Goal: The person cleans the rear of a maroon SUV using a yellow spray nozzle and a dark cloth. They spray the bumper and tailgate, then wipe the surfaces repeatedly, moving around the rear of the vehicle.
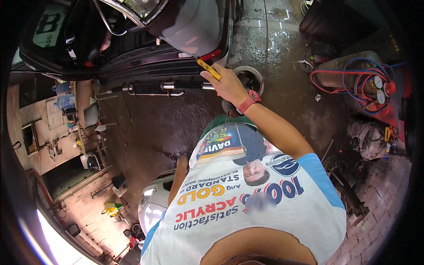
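Observation:
My right hand (pixel 229 86), with a red watch at the wrist, is closed around a slim yellow tool (pixel 208 70) that looks like a utility knife. The tool's far end points up and left, close to the edge of the dark vehicle's body panel (pixel 194 33). Below that lies the dark ribbed sill (pixel 145 70) of the open doorway. Only a small part of my left hand (pixel 183 161) shows, low beside my shirt; its fingers are too hidden to read.
A black side step with chrome ends (pixel 168 87) runs below the sill. Just beyond my right hand stands a round pale-rimmed bucket (pixel 260 79). To the right lies a gas cylinder (pixel 329 73) with red and blue hoses and gauges. A cluttered workbench (pixel 53 145) lines the left.

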Action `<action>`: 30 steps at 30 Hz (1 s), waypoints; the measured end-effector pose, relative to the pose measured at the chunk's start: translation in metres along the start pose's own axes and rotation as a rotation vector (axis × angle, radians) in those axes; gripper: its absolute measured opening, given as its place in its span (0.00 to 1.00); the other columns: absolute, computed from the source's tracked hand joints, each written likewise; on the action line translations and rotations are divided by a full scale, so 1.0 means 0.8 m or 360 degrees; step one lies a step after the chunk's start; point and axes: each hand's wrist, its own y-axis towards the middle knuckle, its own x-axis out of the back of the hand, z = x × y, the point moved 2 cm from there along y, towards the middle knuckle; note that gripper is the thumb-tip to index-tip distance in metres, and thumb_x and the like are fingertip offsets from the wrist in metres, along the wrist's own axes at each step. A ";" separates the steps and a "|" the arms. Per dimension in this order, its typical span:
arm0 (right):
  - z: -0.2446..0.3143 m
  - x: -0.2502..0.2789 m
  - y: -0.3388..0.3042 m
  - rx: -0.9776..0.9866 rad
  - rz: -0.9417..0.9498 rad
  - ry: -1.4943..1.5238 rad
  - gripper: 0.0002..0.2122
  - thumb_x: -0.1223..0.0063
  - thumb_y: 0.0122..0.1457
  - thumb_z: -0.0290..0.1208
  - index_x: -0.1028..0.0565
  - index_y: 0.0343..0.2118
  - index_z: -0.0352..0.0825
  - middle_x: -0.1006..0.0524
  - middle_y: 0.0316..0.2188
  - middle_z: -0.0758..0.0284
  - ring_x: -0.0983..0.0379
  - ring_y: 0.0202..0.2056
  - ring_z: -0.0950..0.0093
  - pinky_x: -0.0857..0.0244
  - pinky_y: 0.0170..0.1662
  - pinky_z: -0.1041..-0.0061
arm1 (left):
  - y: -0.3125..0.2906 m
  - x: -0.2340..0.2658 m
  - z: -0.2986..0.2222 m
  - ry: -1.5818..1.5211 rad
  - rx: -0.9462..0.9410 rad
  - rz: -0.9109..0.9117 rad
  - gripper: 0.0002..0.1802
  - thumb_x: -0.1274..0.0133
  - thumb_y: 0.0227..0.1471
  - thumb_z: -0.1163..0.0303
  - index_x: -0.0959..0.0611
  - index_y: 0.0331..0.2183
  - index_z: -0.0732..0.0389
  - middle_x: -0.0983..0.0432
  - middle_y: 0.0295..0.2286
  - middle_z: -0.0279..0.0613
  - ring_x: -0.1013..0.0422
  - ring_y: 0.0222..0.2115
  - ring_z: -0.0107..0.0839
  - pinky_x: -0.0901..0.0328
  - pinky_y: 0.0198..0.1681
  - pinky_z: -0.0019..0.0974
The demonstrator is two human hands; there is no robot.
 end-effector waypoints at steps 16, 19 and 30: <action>-0.025 0.021 -0.038 0.0645 -0.0527 -0.0051 0.25 0.42 0.71 0.53 0.28 0.35 0.29 0.24 0.26 0.50 0.24 0.32 0.44 0.34 0.34 0.54 | -0.176 0.048 -0.431 -0.1567 -0.0708 0.1439 0.41 0.60 0.75 0.39 0.35 0.71 0.60 0.39 0.70 0.49 0.41 0.71 0.41 0.42 0.72 0.51; -0.033 0.025 -0.047 0.0773 -0.0617 -0.0123 0.25 0.43 0.71 0.54 0.28 0.36 0.29 0.26 0.27 0.50 0.28 0.31 0.46 0.35 0.35 0.55 | -0.256 0.021 -0.495 -0.1698 -0.1028 0.1827 0.49 0.62 0.70 0.30 0.38 0.73 0.60 0.37 0.70 0.45 0.38 0.69 0.38 0.43 0.71 0.49; -0.011 0.118 -0.043 0.0255 -0.0464 0.0086 0.30 0.46 0.71 0.60 0.28 0.31 0.30 0.33 0.23 0.54 0.39 0.26 0.59 0.37 0.34 0.60 | -0.373 0.272 -0.539 -0.0152 -0.2533 0.1012 0.45 0.62 0.72 0.36 0.28 0.68 0.68 0.27 0.64 0.57 0.23 0.57 0.46 0.39 0.70 0.52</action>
